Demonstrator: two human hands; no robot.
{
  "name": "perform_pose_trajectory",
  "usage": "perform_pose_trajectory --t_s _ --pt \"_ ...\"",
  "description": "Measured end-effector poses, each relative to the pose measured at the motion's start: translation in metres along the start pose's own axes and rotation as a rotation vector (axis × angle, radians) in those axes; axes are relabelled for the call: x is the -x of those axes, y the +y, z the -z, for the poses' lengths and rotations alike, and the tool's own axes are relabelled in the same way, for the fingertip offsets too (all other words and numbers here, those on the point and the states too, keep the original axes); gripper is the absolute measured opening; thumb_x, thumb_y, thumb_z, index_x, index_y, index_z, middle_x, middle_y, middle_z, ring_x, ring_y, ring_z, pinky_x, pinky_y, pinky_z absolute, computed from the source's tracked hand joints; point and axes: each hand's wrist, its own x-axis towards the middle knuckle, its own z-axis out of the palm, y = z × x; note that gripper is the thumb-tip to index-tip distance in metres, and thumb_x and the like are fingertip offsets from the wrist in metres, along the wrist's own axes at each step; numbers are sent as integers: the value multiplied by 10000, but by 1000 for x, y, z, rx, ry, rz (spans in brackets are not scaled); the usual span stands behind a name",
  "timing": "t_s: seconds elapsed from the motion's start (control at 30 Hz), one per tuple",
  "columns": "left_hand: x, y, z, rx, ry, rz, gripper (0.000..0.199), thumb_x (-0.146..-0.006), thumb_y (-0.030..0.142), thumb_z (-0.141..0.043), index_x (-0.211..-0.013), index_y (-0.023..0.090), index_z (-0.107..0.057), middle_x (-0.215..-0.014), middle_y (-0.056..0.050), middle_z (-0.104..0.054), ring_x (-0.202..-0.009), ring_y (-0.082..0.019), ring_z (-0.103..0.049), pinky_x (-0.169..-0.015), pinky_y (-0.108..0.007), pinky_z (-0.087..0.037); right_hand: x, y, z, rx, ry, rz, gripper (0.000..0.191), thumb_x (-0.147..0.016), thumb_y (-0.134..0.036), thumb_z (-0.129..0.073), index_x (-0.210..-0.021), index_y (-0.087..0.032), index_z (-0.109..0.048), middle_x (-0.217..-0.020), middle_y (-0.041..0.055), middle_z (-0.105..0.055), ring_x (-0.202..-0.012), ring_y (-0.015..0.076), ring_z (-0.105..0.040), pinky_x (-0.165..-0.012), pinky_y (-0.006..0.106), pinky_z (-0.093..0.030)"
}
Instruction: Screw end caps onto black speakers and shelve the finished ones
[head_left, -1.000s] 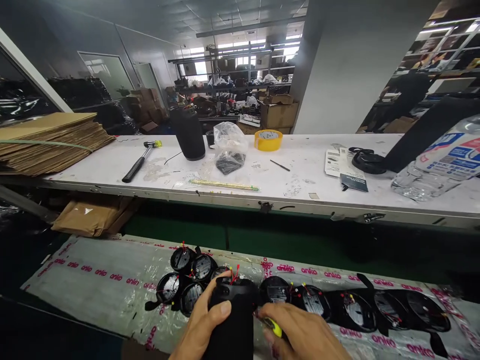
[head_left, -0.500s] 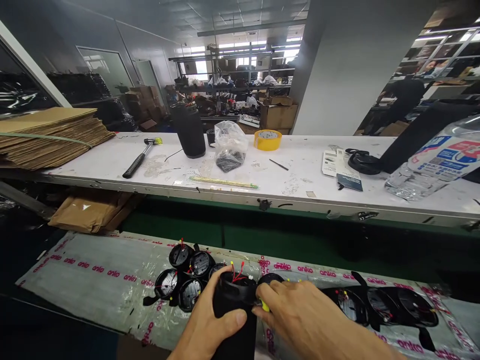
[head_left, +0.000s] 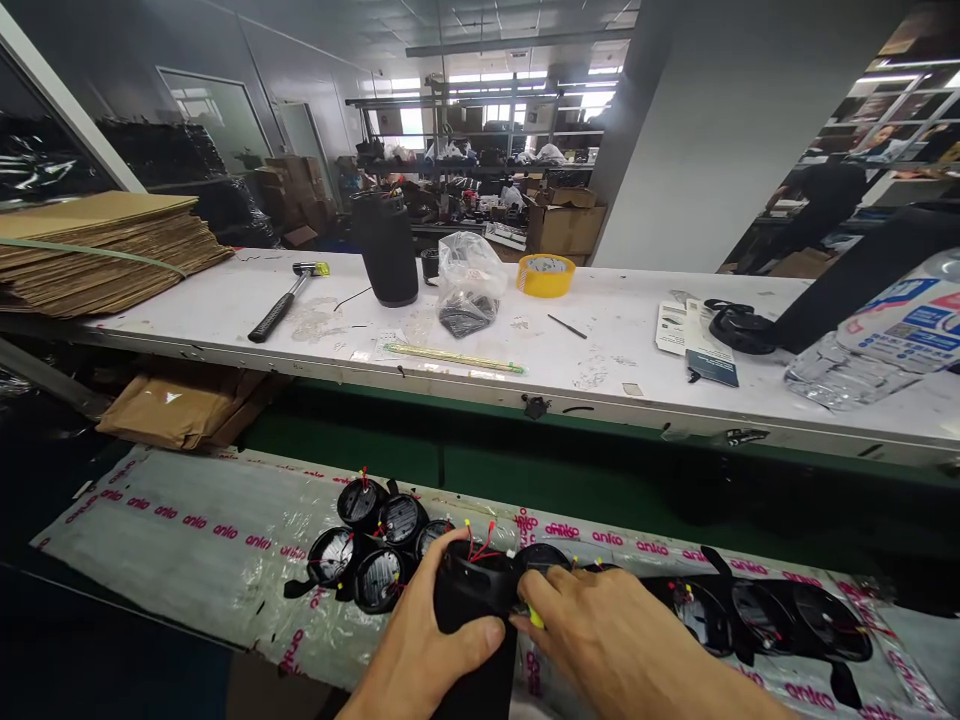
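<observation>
My left hand [head_left: 420,640] is wrapped round a black cylindrical housing [head_left: 474,670], which stands upright with its top end facing me. Thin red wires [head_left: 482,548] with small red and yellow connectors stick up from that top. At the housing's right side, my right hand [head_left: 600,620] is closed on a small tool with a yellow part [head_left: 535,617]. Its tip is against or very near the upper rim; my fingers hide most of it. Behind my hands lie similar black housings, several in a cluster [head_left: 379,580] on the left and several in a row [head_left: 761,615] on the right.
Plastic film printed in pink [head_left: 195,540] covers the lower surface. Above it, a white shelf [head_left: 622,330] holds a hammer [head_left: 289,302], another black housing [head_left: 386,250], a plastic bag [head_left: 471,285], yellow tape [head_left: 546,276] and a water bottle [head_left: 877,330]. Stacked cardboard [head_left: 97,250] sits left.
The view has shifted slightly, so the shelf items appear a little further right. Both hands keep the same grip on the housing and the small tool.
</observation>
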Motion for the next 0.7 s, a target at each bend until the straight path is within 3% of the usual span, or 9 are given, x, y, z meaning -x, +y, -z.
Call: perform_pose_trajectory --t_s 0.17,0.3,0.6,0.7 --pt "3 8 -9 -38 122 53 802 -669 411 -831 -1390 220 -537 -1263 -105 -754 -1221 -377 -660 -1076 -447 -460 0 -4 1 -8 -120 -44 269 -832 -139 -705 -869 -258 -466 -788 -9 -659 -567 211 -658 -422 421 -66" --pt "5 13 -16 -121 157 77 726 -687 366 -765 -1358 211 -535 -1182 -101 -769 -1136 -369 -686 -1028 -453 -463 3 -7 -3 8 -101 -13 300 -723 -90 -725 -830 -245 -492 -784 -1 -624 -561 184 -627 -405 413 -67" --pt "3 2 -21 -239 254 73 772 -671 356 -752 -1395 213 -529 -1182 -129 -760 -1133 -403 -679 -1043 -521 -449 -4 -13 11 -23 -193 -41 238 -697 -58 -705 -842 -217 -604 -753 14 -621 -523 180 -606 -365 406 -95" --pt "0 -1 -19 -230 256 74 769 -670 356 -767 -1392 218 -540 -1159 -113 -772 -1116 -396 -693 -1030 -506 -473 -6 -14 6 -59 -145 -49 198 -722 -91 -724 -825 -215 -608 -735 10 -611 -514 184 -598 -366 403 -131"
